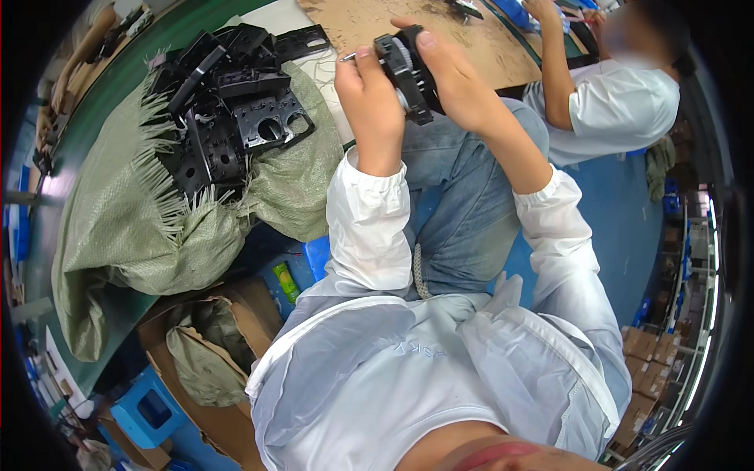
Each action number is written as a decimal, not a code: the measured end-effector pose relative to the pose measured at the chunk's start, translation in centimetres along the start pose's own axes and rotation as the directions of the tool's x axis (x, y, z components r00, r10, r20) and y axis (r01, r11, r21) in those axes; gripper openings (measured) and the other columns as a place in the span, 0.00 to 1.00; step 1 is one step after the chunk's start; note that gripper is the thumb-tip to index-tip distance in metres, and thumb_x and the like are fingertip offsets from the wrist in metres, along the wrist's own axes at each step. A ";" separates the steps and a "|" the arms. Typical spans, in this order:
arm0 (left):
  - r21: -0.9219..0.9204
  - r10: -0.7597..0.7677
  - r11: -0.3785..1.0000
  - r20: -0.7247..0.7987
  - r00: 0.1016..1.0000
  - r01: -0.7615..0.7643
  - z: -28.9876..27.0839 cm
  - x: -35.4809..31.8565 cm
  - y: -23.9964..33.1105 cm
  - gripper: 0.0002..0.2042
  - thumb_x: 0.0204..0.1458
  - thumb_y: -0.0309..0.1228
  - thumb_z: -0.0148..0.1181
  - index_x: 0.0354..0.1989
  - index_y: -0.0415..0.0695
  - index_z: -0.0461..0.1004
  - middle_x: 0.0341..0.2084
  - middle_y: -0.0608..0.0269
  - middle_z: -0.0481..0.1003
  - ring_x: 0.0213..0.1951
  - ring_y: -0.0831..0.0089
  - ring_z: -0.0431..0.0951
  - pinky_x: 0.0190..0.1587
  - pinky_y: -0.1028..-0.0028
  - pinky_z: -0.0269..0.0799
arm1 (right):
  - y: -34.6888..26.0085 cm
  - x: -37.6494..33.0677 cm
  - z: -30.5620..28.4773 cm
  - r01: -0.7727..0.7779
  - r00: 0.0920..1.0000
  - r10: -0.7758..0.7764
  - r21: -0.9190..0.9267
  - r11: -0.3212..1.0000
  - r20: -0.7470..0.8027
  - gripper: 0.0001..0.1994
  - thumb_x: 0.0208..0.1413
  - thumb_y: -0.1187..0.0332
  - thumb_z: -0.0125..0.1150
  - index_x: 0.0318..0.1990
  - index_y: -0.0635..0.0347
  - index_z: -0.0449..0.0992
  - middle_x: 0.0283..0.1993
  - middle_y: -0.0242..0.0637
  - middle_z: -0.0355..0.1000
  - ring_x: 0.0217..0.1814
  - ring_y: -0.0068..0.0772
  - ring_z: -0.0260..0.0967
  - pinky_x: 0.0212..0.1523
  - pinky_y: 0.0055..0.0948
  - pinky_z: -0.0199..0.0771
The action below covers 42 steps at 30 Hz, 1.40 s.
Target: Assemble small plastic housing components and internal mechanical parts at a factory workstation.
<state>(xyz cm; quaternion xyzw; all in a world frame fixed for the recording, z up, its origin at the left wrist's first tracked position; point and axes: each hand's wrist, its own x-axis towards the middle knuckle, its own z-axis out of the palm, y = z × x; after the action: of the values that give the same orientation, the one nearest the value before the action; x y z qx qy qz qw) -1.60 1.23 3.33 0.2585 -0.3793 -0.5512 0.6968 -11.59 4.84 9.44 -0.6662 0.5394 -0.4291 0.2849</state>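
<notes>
A black plastic assembly with a grey toothed wheel (pixel 404 72) is held up over my lap, near the table's edge. My right hand (pixel 462 85) grips it from the right, thumb on its upper end. My left hand (pixel 372 104) is closed against its left side, and a thin pointed metal rod (pixel 348 57) sticks out between thumb and fingers. Most of the rod is hidden in that hand. To the left, a pile of black plastic housings (pixel 228 110) lies on a green woven sack (pixel 157 251); one flat housing (pixel 271 125) shows round and square cut-outs.
Brown board (pixel 345 20) covers part of the green table (pixel 86 133). Below left stand an open cardboard box (pixel 169 345) with sacking inside and a blue stool (pixel 145 412). A green can-like container (pixel 286 282) is beside the box. Another person (pixel 613 102) sits at far right.
</notes>
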 end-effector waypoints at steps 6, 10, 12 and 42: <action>-0.233 -0.072 0.970 0.019 0.997 0.074 1.1 -0.5 0.0 0.13 0.67 0.33 0.41 0.42 0.35 0.67 0.35 0.58 0.75 0.34 0.75 0.76 0.39 0.74 0.73 | 0.8 0.5 -1.4 0.155 0.986 -0.164 -0.177 0.972 -0.038 0.24 0.69 0.63 0.42 0.67 0.68 0.59 0.64 0.47 0.64 0.68 0.38 0.59 0.68 0.34 0.55; -0.305 -0.108 0.945 0.035 0.994 0.114 1.1 -1.0 0.7 0.13 0.68 0.35 0.41 0.43 0.35 0.67 0.38 0.56 0.76 0.38 0.72 0.78 0.43 0.72 0.74 | -0.5 0.1 -1.4 0.093 0.993 -0.105 0.183 0.979 0.055 0.23 0.69 0.64 0.38 0.66 0.71 0.58 0.67 0.47 0.60 0.69 0.31 0.55 0.69 0.28 0.49; -0.329 -0.080 0.940 0.033 0.996 0.087 1.2 -1.2 1.1 0.13 0.67 0.34 0.41 0.43 0.35 0.67 0.38 0.56 0.76 0.38 0.72 0.78 0.44 0.73 0.73 | -1.9 -0.2 -1.3 -0.040 0.998 0.020 0.401 0.915 0.052 0.20 0.66 0.68 0.44 0.61 0.68 0.64 0.59 0.46 0.69 0.60 0.31 0.66 0.61 0.28 0.63; -0.207 0.032 0.978 -0.014 0.999 -0.034 0.5 -2.0 1.9 0.12 0.68 0.33 0.40 0.40 0.37 0.67 0.34 0.60 0.73 0.36 0.75 0.72 0.42 0.74 0.69 | -3.7 -2.3 0.8 -0.001 1.000 -0.001 0.105 0.994 0.026 0.23 0.70 0.61 0.38 0.67 0.60 0.59 0.52 0.35 0.68 0.53 0.23 0.64 0.56 0.22 0.63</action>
<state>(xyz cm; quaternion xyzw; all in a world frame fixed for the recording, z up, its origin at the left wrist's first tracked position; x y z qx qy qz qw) -1.17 3.67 4.62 0.1811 -0.3203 -0.5748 0.7309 -9.27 7.93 11.60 -0.6558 0.5123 -0.4482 0.3267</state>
